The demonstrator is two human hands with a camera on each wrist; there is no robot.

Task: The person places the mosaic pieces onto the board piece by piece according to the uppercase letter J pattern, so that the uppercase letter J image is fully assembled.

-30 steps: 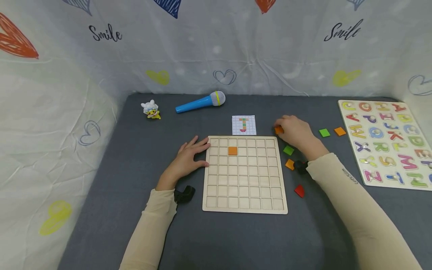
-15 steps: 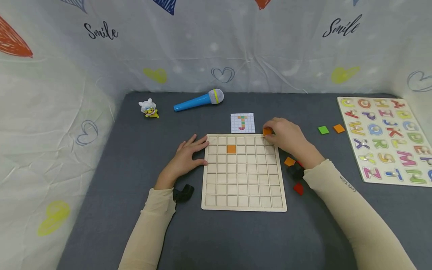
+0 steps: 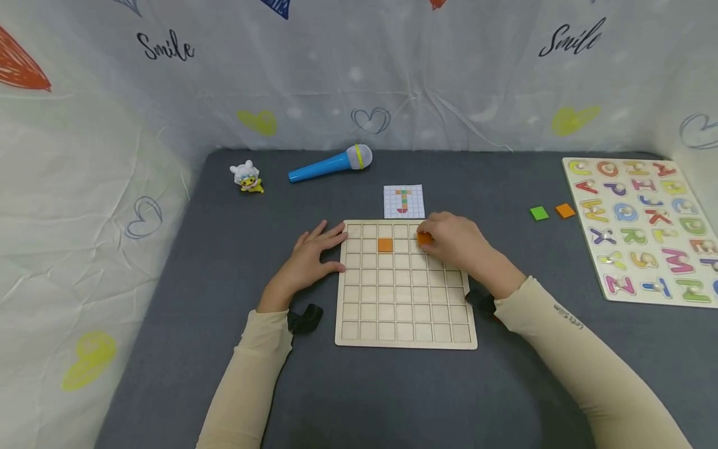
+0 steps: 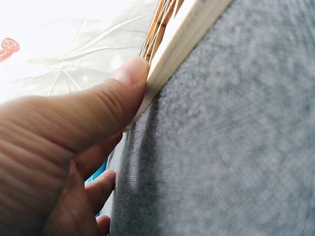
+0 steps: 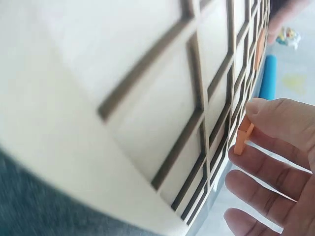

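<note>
A wooden grid board lies on the dark table, with one orange square tile set in a cell of its second row. My left hand rests against the board's left edge, fingers spread; in the left wrist view the thumb touches the wooden rim. Over the board's upper right part, my right hand pinches another orange square tile between thumb and fingers. Just behind the board lies a small pattern card showing a J-like figure in coloured squares.
A green tile and an orange tile lie to the right. Beyond them is an alphabet puzzle board. A blue toy microphone and a small figurine stand at the back left. My right forearm hides the table beside the board.
My right hand has moved left with the orange tile, from beside the board to over its upper right cells. The left hand has stayed at the board's edge.
</note>
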